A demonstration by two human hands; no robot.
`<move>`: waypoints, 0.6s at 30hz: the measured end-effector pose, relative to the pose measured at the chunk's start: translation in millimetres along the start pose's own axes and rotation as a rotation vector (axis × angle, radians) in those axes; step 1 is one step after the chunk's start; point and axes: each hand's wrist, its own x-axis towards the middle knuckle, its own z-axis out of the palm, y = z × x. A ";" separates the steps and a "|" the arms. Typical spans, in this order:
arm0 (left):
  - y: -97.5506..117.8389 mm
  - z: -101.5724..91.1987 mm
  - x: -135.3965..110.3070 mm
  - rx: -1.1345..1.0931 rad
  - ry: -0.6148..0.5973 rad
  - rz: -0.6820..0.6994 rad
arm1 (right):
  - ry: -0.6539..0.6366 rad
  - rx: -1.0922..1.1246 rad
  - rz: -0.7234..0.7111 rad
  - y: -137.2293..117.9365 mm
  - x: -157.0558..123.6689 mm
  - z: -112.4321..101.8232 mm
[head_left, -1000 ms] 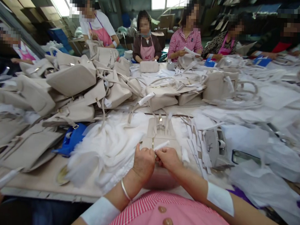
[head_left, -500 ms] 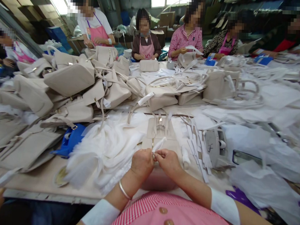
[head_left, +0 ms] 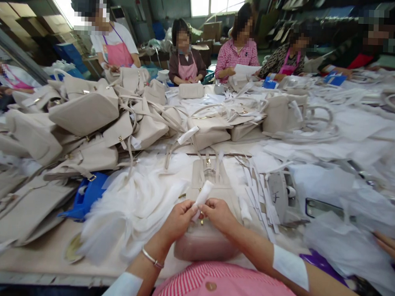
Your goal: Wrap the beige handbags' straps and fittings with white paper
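Note:
A beige handbag (head_left: 210,245) lies on the table in front of me, its handles pointing away. Over its middle, my left hand (head_left: 179,218) pinches the lower part of a white wrapping strip (head_left: 203,194) between thumb and fingers. My right hand (head_left: 220,214) is closed on the strip's other side, its fingertips close to my left ones. The strip slants up and away from the fingers. A small gold-coloured metal fitting (head_left: 202,220) shows just below the fingertips. Whether the strip goes around any part of the bag is hidden.
White tissue sheets (head_left: 130,206) and a blue tape dispenser (head_left: 89,194) lie left; a pile of beige bags (head_left: 85,109) rises behind. To the right are paper strips (head_left: 263,202), a grey tape dispenser (head_left: 278,196) and a phone (head_left: 325,208). Another person's hand (head_left: 388,245) reaches in at right.
The white strip stands out longer and wider above my fingers. My left hand has turned and its fingertips now show. Another person's hand has appeared at the right edge; the one at left is gone.

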 end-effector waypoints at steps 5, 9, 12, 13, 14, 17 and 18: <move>3.5 0.1 7.2 0.189 0.085 0.042 | -0.030 -0.043 -0.288 -1.9 -3.6 -0.7; 1.7 5.9 14.0 0.041 0.090 -0.079 | -0.056 -0.113 -0.481 -8.0 -1.2 -4.9; -2.8 7.1 15.6 -0.034 0.109 -0.164 | -0.180 -0.146 -0.562 -13.4 8.5 -13.8; -5.2 5.1 16.4 -0.018 0.109 -0.177 | -0.246 -0.160 -0.580 -14.6 14.4 -18.9; -8.0 1.3 17.9 0.028 0.114 -0.192 | -0.292 -0.177 -0.585 -15.3 22.0 -25.4; -17.7 -20.7 30.7 0.325 0.179 -0.204 | -0.177 -0.220 -0.477 -13.2 57.5 -53.7; -20.3 -30.6 38.8 0.413 0.227 -0.185 | -0.067 -0.227 -0.389 -11.4 72.9 -65.1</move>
